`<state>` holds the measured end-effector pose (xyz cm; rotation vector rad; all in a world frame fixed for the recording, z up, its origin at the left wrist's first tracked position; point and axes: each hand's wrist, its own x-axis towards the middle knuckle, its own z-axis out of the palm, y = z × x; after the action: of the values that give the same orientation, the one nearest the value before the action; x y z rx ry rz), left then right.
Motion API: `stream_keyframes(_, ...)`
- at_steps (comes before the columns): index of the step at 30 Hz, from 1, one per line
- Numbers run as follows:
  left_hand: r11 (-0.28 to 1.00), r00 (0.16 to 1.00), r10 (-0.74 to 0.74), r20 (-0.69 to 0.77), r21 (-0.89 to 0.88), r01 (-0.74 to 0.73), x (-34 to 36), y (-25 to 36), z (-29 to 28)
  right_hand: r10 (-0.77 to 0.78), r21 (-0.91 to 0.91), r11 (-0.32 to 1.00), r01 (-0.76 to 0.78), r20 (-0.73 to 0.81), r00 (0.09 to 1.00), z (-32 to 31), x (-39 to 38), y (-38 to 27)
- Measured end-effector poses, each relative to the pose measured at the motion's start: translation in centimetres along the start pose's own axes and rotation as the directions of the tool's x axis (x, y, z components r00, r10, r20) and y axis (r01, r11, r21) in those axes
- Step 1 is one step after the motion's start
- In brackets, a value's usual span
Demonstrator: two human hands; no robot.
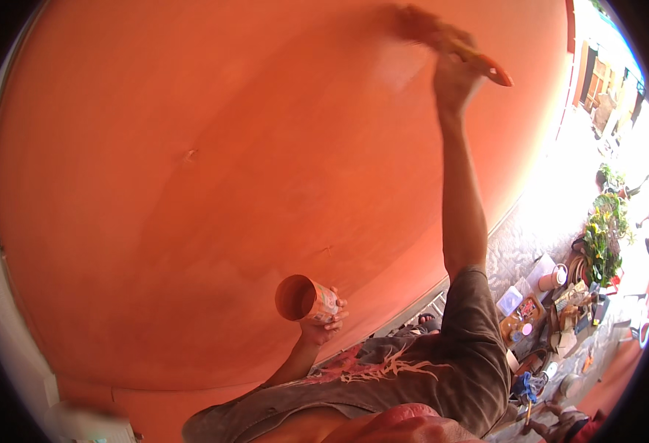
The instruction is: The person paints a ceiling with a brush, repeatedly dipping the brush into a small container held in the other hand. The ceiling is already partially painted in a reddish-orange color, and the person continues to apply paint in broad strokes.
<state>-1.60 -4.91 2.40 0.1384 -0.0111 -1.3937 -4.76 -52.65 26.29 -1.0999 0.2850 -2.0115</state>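
Note:
My right hand (pixel 455 81) is raised at the upper right, closed round the handle of a paintbrush (pixel 493 70), whose orange-stained bristles lie against the orange wall (pixel 154 214) and look blurred. A darker band of orange sweeps across the wall from near the brush. At the lower middle my left hand (pixel 326 322) grips a cup (pixel 295 298) coated orange inside, with a printed label on its side. It is held out from my body, below the brush and to its left.
Along the right, a pale paved floor (pixel 520 229) holds leafy plants (pixel 606 236), a pinkish bucket (pixel 552 277), plastic containers (pixel 510 299) and piled odds and ends. My sandalled foot (pixel 426 320) shows beside a metal grating or ladder (pixel 431 305). A pale edge (pixel 32 354) borders the wall at left.

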Motion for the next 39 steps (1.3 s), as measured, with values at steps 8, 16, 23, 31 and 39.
stream_keyframes(8,1.000,0.999,0.024,-0.035,-0.012,-0.025,-0.8,0.3,-1.3,-0.441,-0.136,0.801,0.583,0.525,0.728,0.4,-11.1,-3.4)
stream_keyframes(16,1.000,1.000,-0.018,-0.022,-0.004,0.018,0.1,0.4,-0.2,-0.085,0.222,0.975,-0.021,0.458,0.885,1.6,-7.5,-2.8)
stream_keyframes(23,0.999,0.999,-0.040,-0.020,-0.005,0.040,0.3,0.1,0.4,-0.121,-0.347,0.936,0.056,-0.170,0.978,0.1,3.4,0.6)
stream_keyframes(31,0.999,0.999,0.000,-0.052,-0.042,-0.002,-0.6,0.3,-1.0,-0.502,0.215,0.841,0.496,0.651,0.569,4.8,-22.1,-9.3)
stream_keyframes(39,0.998,0.998,-0.060,-0.015,-0.015,0.059,0.2,0.5,0.0,-0.168,0.253,0.967,0.039,0.510,0.844,3.2,-14.3,1.2)
